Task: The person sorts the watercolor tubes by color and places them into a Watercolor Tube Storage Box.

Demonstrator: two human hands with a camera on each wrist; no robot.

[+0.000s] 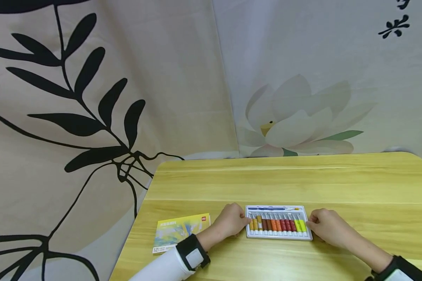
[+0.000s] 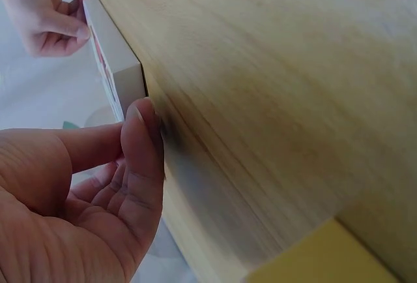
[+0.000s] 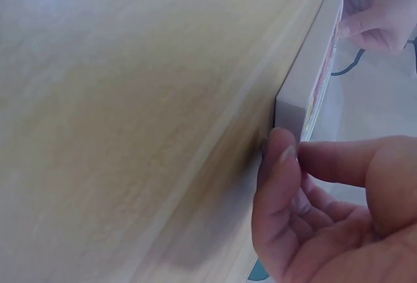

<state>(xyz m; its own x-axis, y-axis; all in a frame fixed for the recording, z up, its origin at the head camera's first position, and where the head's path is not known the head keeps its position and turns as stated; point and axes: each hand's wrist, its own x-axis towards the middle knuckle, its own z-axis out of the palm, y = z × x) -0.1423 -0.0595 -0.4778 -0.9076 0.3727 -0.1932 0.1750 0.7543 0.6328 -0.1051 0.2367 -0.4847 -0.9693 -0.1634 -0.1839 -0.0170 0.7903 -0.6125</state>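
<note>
A white tray of paint tubes [image 1: 279, 237] lies on the table between the two hands. Side by side in it are several tubes [image 1: 278, 225] in ochre, brown, orange, red and yellow-green, and a blue-handled paintbrush [image 1: 274, 208] lies along its far side. My left hand [image 1: 231, 220] pinches the tray's left end with thumb and forefinger. At the opposite end, my right hand [image 1: 332, 226] pinches the right edge the same way. Both wrist views show the tray's white side wall [image 2: 120, 42] near the fingertips, low against the wood.
Left of the tray, partly behind the left forearm, lies a yellow printed box [image 1: 181, 230]. The wooden table [image 1: 288, 179] has rounded far corners. Behind it hangs a pale curtain [image 1: 176, 78] with black leaves and a lotus print.
</note>
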